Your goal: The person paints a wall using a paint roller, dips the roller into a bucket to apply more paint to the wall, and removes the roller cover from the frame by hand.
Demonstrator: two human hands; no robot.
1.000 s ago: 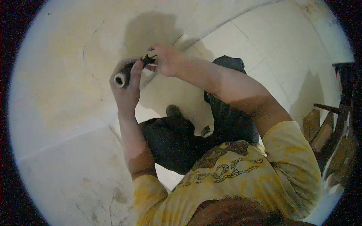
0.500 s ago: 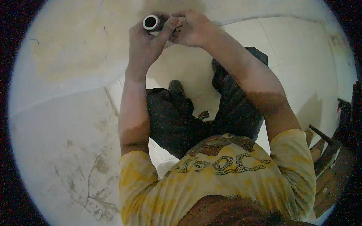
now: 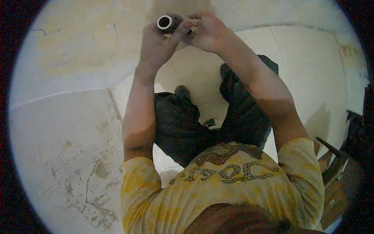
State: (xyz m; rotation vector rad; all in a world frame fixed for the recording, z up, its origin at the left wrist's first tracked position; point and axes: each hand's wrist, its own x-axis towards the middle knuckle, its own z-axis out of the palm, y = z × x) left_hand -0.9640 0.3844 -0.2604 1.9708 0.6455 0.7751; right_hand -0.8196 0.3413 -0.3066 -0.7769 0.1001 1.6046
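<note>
My left hand (image 3: 157, 46) is closed around a dark cylindrical object (image 3: 165, 22) whose end shows a white ring around a black centre. Its exact kind cannot be made out. The left thumb reaches right across the object's side toward my right hand (image 3: 210, 34). Bent inward, the fingers of my right hand meet close to the left thumb tip, at the right side of the dark object. What they pinch, if anything, is hidden in shadow. Both arms stretch far forward, with the hands near the wall.
A pale wall (image 3: 78, 50) with yellowish patches stands ahead. Below my hands are cream floor tiles (image 3: 307, 54) and my two feet. On the left lies a grey surface with brown stains (image 3: 101, 169). Brown wooden furniture (image 3: 337, 183) stands at the lower right.
Both hands and the dark object have shifted slightly to the right in the picture. The right hand's fingers have spread a little from the left hand's fingers. The left grip stays the same.
</note>
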